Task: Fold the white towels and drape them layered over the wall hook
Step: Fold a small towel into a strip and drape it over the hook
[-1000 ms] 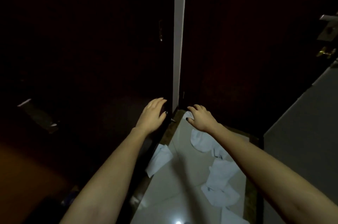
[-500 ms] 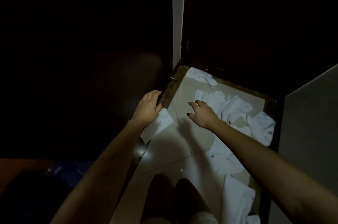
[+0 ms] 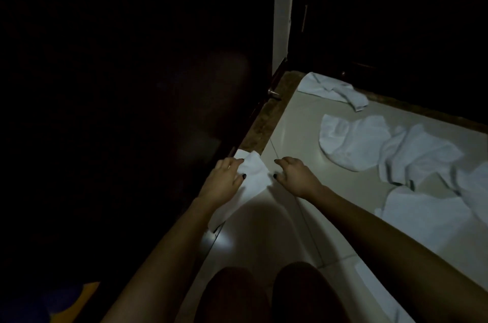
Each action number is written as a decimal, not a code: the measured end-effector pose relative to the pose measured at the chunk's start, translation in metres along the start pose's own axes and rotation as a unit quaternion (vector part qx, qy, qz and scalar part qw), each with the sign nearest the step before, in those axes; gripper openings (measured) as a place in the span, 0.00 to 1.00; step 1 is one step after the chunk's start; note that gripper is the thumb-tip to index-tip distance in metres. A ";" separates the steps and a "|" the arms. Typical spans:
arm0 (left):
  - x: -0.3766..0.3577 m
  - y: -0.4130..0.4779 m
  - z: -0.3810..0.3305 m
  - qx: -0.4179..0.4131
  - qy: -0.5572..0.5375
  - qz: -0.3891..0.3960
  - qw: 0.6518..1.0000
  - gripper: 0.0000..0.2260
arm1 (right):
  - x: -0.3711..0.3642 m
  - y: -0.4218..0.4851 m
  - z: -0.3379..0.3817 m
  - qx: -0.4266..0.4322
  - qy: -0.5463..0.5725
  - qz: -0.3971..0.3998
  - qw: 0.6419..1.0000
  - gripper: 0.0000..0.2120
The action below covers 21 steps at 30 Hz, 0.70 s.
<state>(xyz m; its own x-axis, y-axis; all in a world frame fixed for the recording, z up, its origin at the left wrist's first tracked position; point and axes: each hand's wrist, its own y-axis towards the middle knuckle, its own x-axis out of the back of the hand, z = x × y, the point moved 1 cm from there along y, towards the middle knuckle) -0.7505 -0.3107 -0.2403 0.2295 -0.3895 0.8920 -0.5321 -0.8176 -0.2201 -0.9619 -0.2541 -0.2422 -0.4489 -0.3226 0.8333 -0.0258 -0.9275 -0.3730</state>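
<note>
Down on the pale tiled floor [image 3: 264, 230], hard against its left edge where the brown border strip [image 3: 266, 122] runs, lies the small white towel [image 3: 254, 177] the person is crouched over, knees [image 3: 264, 293] just showing at the bottom. The left hand [image 3: 224, 180] lies on the towel's left side, thumb flat on the cloth and fingers bent over its far corner; in this gloom I cannot tell whether they have closed on it. The right hand [image 3: 295, 177] sits at the towel's right edge, fingers loosely curled with nothing between them, only the thumb tip meeting the cloth. Toward the right edge of the floor a rumpled heap of towels [image 3: 369, 148] sprawls, well apart from the hands, and one more crumpled towel [image 3: 332, 90] lies at the far edge near the corner. From where I stand the folding has barely begun, and the wall hook is nowhere in view. The worry is the dark (there is hardly any light): corners could be matched badly and the fold come out crooked, or the cloth might drag over the border strip and slip off the tiles.
</note>
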 end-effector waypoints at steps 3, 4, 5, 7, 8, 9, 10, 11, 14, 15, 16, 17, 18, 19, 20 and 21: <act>-0.052 0.024 0.039 -0.006 0.008 0.016 1.000 0.21 | -0.056 0.040 -0.019 0.013 0.002 0.005 1.000 0.24; -0.067 0.033 0.051 -0.005 0.008 0.017 1.000 0.21 | -0.072 0.052 -0.026 0.015 0.006 0.005 1.000 0.24; -0.083 0.040 0.062 0.000 0.003 0.018 1.000 0.20 | -0.087 0.062 -0.033 0.016 0.014 0.005 1.000 0.23; -0.114 0.050 0.081 0.007 -0.018 0.015 1.000 0.19 | -0.114 0.078 -0.043 0.009 0.039 -0.007 0.999 0.21; -0.131 0.054 0.088 0.006 -0.025 0.013 1.000 0.19 | -0.125 0.085 -0.048 0.000 0.055 -0.018 0.998 0.20; -0.146 0.057 0.093 0.008 -0.029 0.011 0.999 0.19 | -0.137 0.093 -0.051 -0.009 0.068 -0.029 0.997 0.19; -0.161 0.060 0.099 0.015 -0.033 0.009 0.999 0.20 | -0.147 0.100 -0.054 -0.018 0.074 -0.037 0.996 0.19; -0.175 0.063 0.105 0.022 -0.032 0.009 0.999 0.21 | -0.156 0.107 -0.056 -0.024 0.075 -0.040 0.996 0.20; -0.209 0.065 0.123 0.012 0.023 0.000 1.000 0.25 | -0.184 0.127 -0.061 -0.038 0.043 -0.031 0.998 0.25; -0.217 0.064 0.129 0.007 0.029 -0.018 0.999 0.27 | -0.192 0.132 -0.063 -0.043 0.034 -0.033 0.998 0.25; -0.223 0.063 0.132 0.011 0.018 -0.035 0.999 0.28 | -0.198 0.136 -0.064 -0.051 0.035 -0.039 0.997 0.24; -0.228 0.063 0.133 0.016 0.014 -0.056 0.998 0.26 | -0.203 0.139 -0.065 -0.061 0.045 -0.048 0.996 0.22; -0.232 0.066 0.131 0.021 0.024 -0.078 0.996 0.22 | -0.207 0.140 -0.065 -0.075 0.060 -0.061 0.993 0.20; -0.232 0.070 0.127 0.031 0.048 -0.096 0.994 0.17 | -0.210 0.141 -0.065 -0.089 0.076 -0.075 0.990 0.18; -0.230 0.076 0.122 0.045 0.081 -0.101 0.991 0.15 | -0.211 0.140 -0.064 -0.102 0.088 -0.083 0.987 0.17; -0.230 0.077 0.120 0.060 0.111 -0.085 0.988 0.13 | -0.212 0.139 -0.064 -0.109 0.093 -0.084 0.986 0.15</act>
<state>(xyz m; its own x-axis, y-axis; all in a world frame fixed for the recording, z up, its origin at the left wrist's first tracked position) -0.7464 -0.3345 -0.5097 0.1152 -0.1497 0.9820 -0.3981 -0.9127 -0.0924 -0.9278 -0.3026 -0.4967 -0.5782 -0.1094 0.8085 -0.2950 -0.8959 -0.3322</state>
